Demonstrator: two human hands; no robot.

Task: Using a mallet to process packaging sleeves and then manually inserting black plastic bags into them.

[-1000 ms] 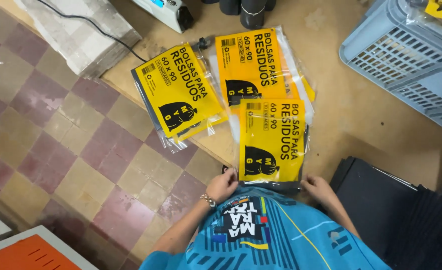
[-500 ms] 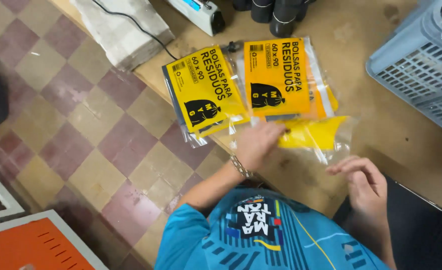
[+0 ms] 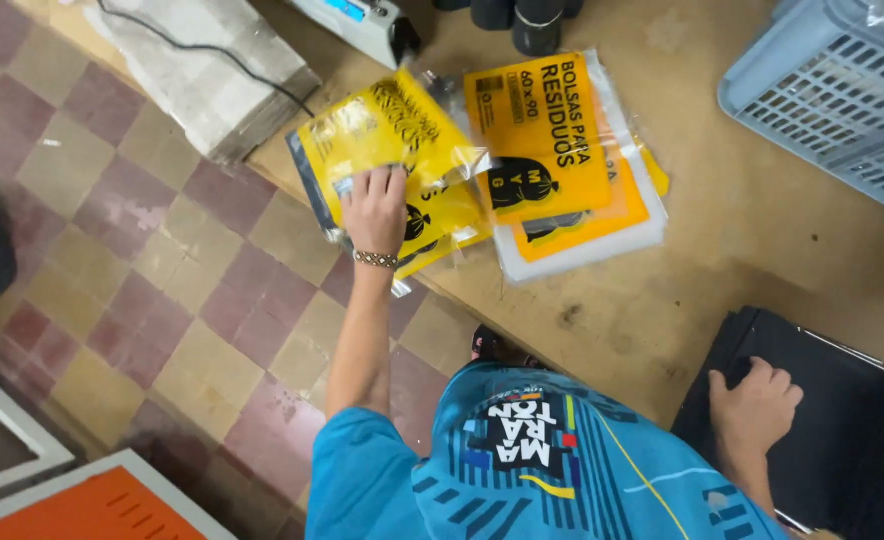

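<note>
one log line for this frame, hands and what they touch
left hand: laying yellow packet on left pile | right hand: flat on black stack | table: second yellow pile

Checkered tile floor (image 3: 112,260), worn wooden table (image 3: 762,250).

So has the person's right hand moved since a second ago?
Yes. The right hand left the yellow plastic packets on the wooden table and now rests on the black stack to their right.

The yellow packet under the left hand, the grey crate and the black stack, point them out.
yellow packet (image 3: 387,125): head view, its crinkled top face.
grey crate (image 3: 832,95): head view, its slotted side wall.
black stack (image 3: 832,400): head view, its flat top sheet.
</note>
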